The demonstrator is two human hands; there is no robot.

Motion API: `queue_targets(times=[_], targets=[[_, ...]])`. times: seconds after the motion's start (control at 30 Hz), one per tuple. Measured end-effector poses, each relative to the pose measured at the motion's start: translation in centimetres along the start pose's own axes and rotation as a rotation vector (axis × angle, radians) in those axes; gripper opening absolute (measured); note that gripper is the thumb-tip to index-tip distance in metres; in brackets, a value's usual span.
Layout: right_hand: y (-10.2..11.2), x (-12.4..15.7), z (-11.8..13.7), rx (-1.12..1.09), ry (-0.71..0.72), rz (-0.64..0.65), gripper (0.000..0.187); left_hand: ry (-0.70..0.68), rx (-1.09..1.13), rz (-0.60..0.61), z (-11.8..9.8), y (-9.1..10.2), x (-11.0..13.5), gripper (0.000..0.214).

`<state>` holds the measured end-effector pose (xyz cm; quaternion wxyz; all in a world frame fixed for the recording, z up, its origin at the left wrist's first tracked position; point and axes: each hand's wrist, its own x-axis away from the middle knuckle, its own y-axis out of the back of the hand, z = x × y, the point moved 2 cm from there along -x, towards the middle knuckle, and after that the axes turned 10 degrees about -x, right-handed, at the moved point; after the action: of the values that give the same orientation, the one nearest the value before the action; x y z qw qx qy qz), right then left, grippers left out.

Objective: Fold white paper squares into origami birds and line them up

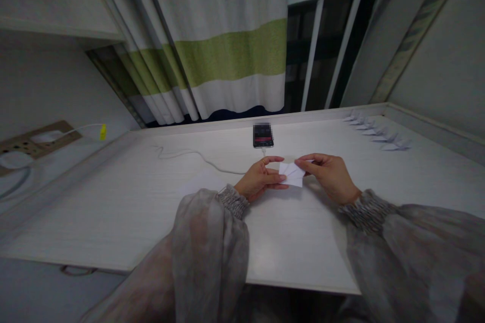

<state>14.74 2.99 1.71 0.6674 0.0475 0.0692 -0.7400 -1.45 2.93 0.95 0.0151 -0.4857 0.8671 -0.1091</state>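
The right hand (330, 174) hides part of the white paper (291, 176), perhaps a corner

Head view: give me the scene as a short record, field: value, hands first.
left hand: holds left side of white paper
right hand: pinches the paper's upper right corner
paper state: small, creased, held up in both hands
phone: on white desk, beyond the hands
white cable: on desk, left of phone
folded paper pieces: row at desk's far right
curtain: behind desk
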Motion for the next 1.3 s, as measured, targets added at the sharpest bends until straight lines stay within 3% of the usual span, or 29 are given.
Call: queue_targets(times=[0.43,0.67,0.8,1.03,1.3], targets=[[0.0,-0.3,-0.4,-0.015,-0.021,0.008,0.022,-0.01,-0.034,-0.034,0.3,0.1,-0.2,0.06],[0.1,-0.6,-0.6,-0.027,-0.018,0.001,0.021,-0.029,0.019,0.108,0.0,0.4,0.0,0.065],[0.2,-0.5,-0.5,-0.004,-0.002,-0.008,0.022,-0.051,0.059,0.131,-0.3,0.4,0.2,0.07],[-0.2,0.1,0.0,0.044,0.037,0.017,0.021,0.047,0.027,-0.019,-0.1,0.2,-0.1,0.04],[-1.2,0.9,0.3,0.195,0.082,0.137,0.024,0.054,-0.188,-0.087,0.5,-0.9,-0.3,0.031]])
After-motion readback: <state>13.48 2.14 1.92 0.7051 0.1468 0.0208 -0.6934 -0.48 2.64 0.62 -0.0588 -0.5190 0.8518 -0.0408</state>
